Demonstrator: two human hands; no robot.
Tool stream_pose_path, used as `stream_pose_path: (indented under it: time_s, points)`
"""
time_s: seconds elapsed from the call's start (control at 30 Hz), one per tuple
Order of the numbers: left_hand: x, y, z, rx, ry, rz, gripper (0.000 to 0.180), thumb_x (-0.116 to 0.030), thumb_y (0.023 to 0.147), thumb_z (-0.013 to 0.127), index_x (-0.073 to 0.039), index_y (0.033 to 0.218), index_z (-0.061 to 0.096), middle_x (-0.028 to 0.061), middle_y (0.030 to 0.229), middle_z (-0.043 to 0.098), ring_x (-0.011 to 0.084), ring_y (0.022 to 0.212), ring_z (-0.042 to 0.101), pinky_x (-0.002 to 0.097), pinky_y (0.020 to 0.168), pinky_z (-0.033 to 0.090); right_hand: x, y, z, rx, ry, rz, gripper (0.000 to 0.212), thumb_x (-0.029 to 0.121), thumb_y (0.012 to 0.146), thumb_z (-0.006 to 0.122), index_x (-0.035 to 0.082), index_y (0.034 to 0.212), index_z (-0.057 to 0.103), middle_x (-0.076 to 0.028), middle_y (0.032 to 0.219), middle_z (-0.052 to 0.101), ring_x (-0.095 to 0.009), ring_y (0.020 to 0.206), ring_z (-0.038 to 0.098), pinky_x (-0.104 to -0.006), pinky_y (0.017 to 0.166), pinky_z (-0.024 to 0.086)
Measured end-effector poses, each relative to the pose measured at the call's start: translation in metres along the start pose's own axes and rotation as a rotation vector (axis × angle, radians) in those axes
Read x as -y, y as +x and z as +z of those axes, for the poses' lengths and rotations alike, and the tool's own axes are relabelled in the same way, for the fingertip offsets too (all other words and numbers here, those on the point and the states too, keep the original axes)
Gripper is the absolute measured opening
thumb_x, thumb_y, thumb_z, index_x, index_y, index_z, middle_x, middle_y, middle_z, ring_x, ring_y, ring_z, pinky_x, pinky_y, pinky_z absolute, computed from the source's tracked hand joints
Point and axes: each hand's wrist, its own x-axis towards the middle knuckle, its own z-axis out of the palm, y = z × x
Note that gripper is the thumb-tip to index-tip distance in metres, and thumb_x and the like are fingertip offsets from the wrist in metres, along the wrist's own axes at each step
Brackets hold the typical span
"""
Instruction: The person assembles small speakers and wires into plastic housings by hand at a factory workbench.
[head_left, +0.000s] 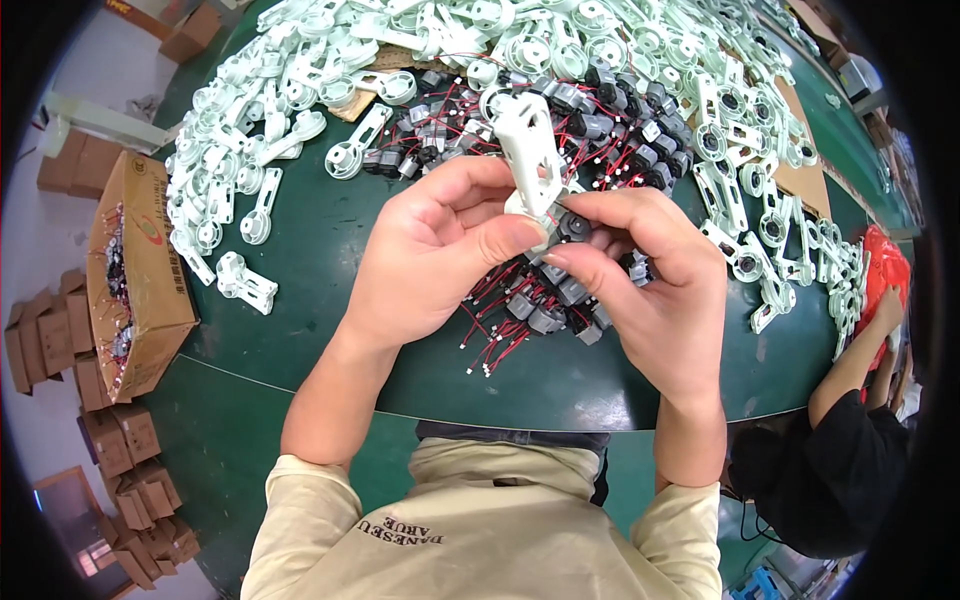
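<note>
My left hand [425, 245] grips a white plastic housing [527, 145] with a slotted handle-like body, its thumb pressed along the lower end. The housing stands tilted, its far end pointing away from me. At that lower end, the fingers and thumb of my right hand [665, 250] pinch a small grey motor [574, 228]. Motor and housing meet or nearly meet; my fingertips cover the exact contact. Under my hands lie several grey motors with red wires [545, 318] and small white plugs. Another heap of such motors [605, 125] spreads just beyond my hands.
White housings [540, 45] cover the far part of the green table [300, 330], with more down both sides. A cardboard box [160, 280] holding wired parts stands at the left edge. On the right, a person in black [825, 470] handles a red bag [882, 270].
</note>
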Motion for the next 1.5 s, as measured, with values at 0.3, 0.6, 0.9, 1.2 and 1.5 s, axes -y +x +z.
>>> stream_pose_path:
  time_s: [0.3, 0.6, 0.9, 1.2, 1.5]
  points:
    - [0.007, 0.000, 0.002, 0.009, 0.027, 0.014, 0.026, -0.002, 0.090, 0.063, 0.005, 0.114, 0.056, 0.0079, 0.108, 0.063, 0.0127, 0.101, 0.060, 0.0276, 0.089, 0.050, -0.008, -0.007, 0.012, -0.065, 0.327, 0.140, 0.030, -0.004, 0.075, 0.074, -0.001, 0.103, 0.064, -0.009, 0.092, 0.061, -0.012, 0.072, 0.063, -0.0240, 0.062, 0.053]
    - [0.006, -0.002, 0.008, -0.008, 0.117, -0.030, 0.035, -0.002, 0.089, 0.064, 0.005, 0.122, 0.053, 0.0102, 0.113, 0.062, 0.0144, 0.102, 0.060, 0.0284, 0.090, 0.049, -0.001, -0.006, 0.009, 0.009, -0.085, 0.042, 0.031, -0.006, 0.076, 0.071, 0.000, 0.105, 0.062, -0.007, 0.093, 0.060, -0.012, 0.074, 0.060, -0.0229, 0.065, 0.050]
    - [0.003, -0.001, 0.002, 0.008, 0.074, -0.022, 0.043, 0.002, 0.087, 0.062, -0.002, 0.127, 0.045, 0.0098, 0.114, 0.059, 0.0192, 0.107, 0.059, 0.0354, 0.093, 0.051, -0.007, -0.002, 0.011, -0.017, 0.047, 0.047, 0.021, -0.002, 0.085, 0.062, 0.001, 0.106, 0.063, -0.010, 0.091, 0.063, -0.017, 0.072, 0.061, -0.0272, 0.064, 0.049]
    - [0.008, -0.001, 0.001, 0.024, 0.099, -0.075, 0.046, -0.001, 0.089, 0.063, -0.002, 0.130, 0.042, 0.0100, 0.110, 0.061, 0.0173, 0.095, 0.062, 0.0316, 0.081, 0.054, -0.012, -0.007, 0.020, -0.030, 0.204, 0.123, 0.020, -0.004, 0.084, 0.064, 0.000, 0.103, 0.063, -0.008, 0.088, 0.063, -0.012, 0.070, 0.060, -0.0247, 0.061, 0.048]
    - [0.003, 0.001, -0.001, 0.047, -0.050, -0.145, 0.033, -0.004, 0.092, 0.060, -0.001, 0.120, 0.042, 0.0108, 0.105, 0.064, 0.0135, 0.085, 0.062, 0.0281, 0.075, 0.053, -0.008, -0.007, 0.018, -0.017, 0.213, 0.103, 0.017, -0.003, 0.085, 0.064, 0.000, 0.102, 0.062, -0.006, 0.086, 0.063, -0.009, 0.068, 0.058, -0.0225, 0.061, 0.046]
